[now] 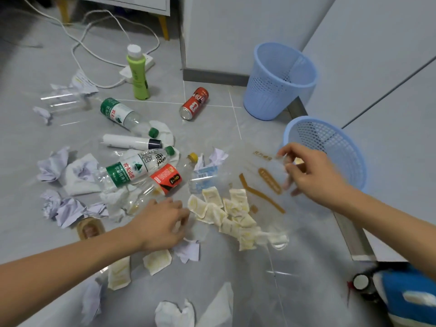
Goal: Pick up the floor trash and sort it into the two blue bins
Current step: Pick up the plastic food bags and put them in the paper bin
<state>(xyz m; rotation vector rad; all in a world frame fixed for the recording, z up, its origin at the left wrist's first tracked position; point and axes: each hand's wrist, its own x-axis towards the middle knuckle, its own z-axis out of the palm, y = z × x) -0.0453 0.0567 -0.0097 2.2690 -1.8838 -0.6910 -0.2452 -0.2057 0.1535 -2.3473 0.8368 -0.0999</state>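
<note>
My right hand (313, 175) pinches the top edge of a clear plastic bag (264, 185) with brown print, which holds several pale yellow sachets (231, 211). My left hand (162, 223) curls its fingers at the bag's lower left edge, beside the sachets. The bag hangs just left of the near blue bin (354, 147). The far blue bin (266, 100) stands upright by the wall. Bottles (139, 168), a red can (194, 103), crumpled paper (53, 165) and loose sachets (157, 260) litter the floor.
An upright green bottle (138, 72) stands in front of a white power strip with looping cable (94, 31). A white tube (129, 141) and a tape roll (90, 228) lie among the trash. White cabinets run along the right. A blue object (410, 296) sits at the bottom right.
</note>
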